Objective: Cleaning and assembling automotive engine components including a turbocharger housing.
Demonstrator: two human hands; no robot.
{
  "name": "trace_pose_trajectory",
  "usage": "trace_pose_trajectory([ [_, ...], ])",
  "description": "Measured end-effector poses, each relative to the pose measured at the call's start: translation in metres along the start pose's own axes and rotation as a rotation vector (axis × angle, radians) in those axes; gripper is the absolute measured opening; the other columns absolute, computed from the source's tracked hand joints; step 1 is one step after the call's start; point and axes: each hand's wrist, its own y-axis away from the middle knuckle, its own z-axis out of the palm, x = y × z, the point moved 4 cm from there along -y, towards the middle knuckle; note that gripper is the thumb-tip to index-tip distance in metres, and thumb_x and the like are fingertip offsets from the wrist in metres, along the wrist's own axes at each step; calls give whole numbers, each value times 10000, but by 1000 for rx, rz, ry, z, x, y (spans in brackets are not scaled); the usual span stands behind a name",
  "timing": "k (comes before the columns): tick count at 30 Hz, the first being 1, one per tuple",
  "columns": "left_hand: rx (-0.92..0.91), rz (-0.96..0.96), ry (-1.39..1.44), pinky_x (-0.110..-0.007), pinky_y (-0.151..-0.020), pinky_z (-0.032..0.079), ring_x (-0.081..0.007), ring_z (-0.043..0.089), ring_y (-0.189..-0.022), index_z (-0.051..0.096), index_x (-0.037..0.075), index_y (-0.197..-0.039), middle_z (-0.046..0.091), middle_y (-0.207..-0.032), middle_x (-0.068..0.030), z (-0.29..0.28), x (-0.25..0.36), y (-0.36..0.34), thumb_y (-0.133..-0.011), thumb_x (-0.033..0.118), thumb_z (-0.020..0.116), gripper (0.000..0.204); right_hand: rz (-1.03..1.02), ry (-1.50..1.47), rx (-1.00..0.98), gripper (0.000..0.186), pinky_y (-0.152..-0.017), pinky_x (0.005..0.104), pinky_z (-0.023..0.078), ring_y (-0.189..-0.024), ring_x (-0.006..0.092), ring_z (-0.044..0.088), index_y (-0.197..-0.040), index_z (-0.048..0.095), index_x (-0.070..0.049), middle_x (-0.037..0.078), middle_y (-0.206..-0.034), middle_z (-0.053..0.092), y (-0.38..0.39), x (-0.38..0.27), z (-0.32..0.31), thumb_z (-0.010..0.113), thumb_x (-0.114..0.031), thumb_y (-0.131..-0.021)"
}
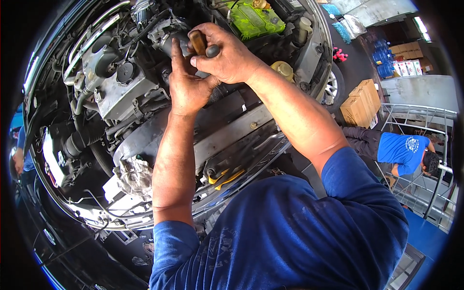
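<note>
Above the engine bay, my right hand (pixel 229 55) is closed around a short brown, handle-like piece (pixel 197 42). A dark grey rounded end (pixel 212 51) shows between its fingers; whether both belong to one tool I cannot tell. My left hand (pixel 186 89) is right beside it, the index finger stretched out toward the engine and the thumb reaching to the right hand. The lower part of what is held is hidden by the hands. Just left of them lies the engine with a grey cover (pixel 123 94) and a black round cap (pixel 125 72).
A battery under a bright green cover (pixel 253 20) sits at the far right of the bay, near a yellowish reservoir cap (pixel 282 70). Crumpled clear plastic (pixel 133 176) and yellow-handled pliers (pixel 227 179) lie toward the front. Cardboard boxes (pixel 360 102) and a bending co-worker (pixel 406 151) are at right.
</note>
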Motion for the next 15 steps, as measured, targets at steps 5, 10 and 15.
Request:
trace_pose_trajectory([
  [5, 33, -13, 20, -403, -1044, 525, -240, 602, -1231, 41, 39, -1620, 569, -1396, -178, 1, -3, 4, -749, -7, 892, 1219, -41, 41, 32, 482, -839, 367, 557, -934, 229, 690, -1206, 577, -51, 102, -1001, 695, -2, -8, 1, 757, -148, -770],
  [10, 115, -94, -185, -380, -981, 549, -244, 648, -1183, 350, -33, -1523, 638, -1318, -189, -14, 8, 15, -731, 175, 942, 1010, -80, 44, 10, 402, -809, 369, 552, -904, 255, 684, -1153, 585, -60, 106, -967, 688, -4, -10, 6, 729, -124, -784],
  [15, -269, -366, -713, -455, -877, 558, -368, 722, -986, 717, -6, -1050, 746, -1006, -209, -2, 32, 52, -783, 534, 815, 610, -110, 57, 27, 367, -831, 307, 536, -880, 123, 628, -1161, 578, -53, 20, -923, 647, -6, -9, 11, 689, -1, -816],
])
